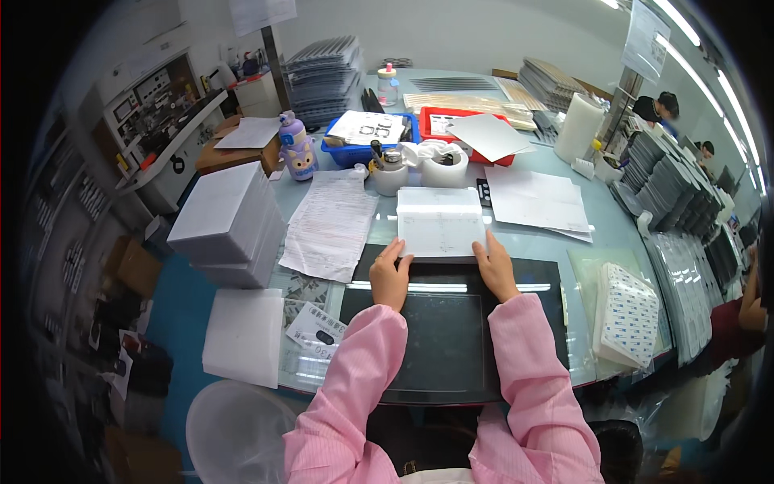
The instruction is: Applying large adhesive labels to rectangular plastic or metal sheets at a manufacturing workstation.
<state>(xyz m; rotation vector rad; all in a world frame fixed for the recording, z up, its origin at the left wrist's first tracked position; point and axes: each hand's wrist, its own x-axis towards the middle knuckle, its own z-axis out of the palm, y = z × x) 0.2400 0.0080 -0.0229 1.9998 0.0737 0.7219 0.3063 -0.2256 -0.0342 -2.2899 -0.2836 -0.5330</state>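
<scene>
My left hand (390, 277) grips the near left corner of a translucent white rectangular sheet (440, 230), which may be a thin stack. At its near right corner, my right hand (496, 268) has hold of it too, thumb along the near edge. The sheet lies roughly level over the far edge of a black mat (439, 339) on the glass-topped table. Pink sleeves cover both my forearms. Left of the sheet is a wrinkled printed paper (329, 222); white sheets (540, 200) lie to its right.
Tall stacks of white sheets (216, 211) stand at the left. Beyond the sheet are tape rolls (443, 171), a blue basket (348, 153), a red basket (504, 160) and a purple bottle (297, 145). Blue-printed white sheets (629, 315) sit at the right. A translucent bin (234, 436) stands below the near left edge.
</scene>
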